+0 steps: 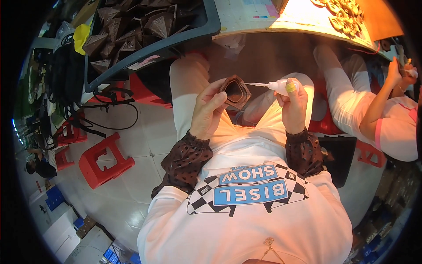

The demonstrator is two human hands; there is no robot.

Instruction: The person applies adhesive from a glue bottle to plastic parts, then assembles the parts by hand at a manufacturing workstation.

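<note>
My left hand [207, 108] is closed around the edge of a dark brown, angular hollow piece [236, 93], its opening turned up toward me. In my right hand [293, 105] is a small white glue bottle [278, 86] with a long thin nozzle, held on its side. The nozzle points left, and its tip is at the rim of the brown piece. Something yellow-green covers the tip of my right thumb. Both hands are above my lap, with dark sheer cuffs at the wrists.
A dark tray [215, 20] at the upper left holds several similar brown pieces [160, 24]. Ahead stands a worktable [246, 27] with small tan parts [347, 20] at its right. A co-worker [395, 123] sits on my right. Red stools [105, 160] stand on the tiled floor at left.
</note>
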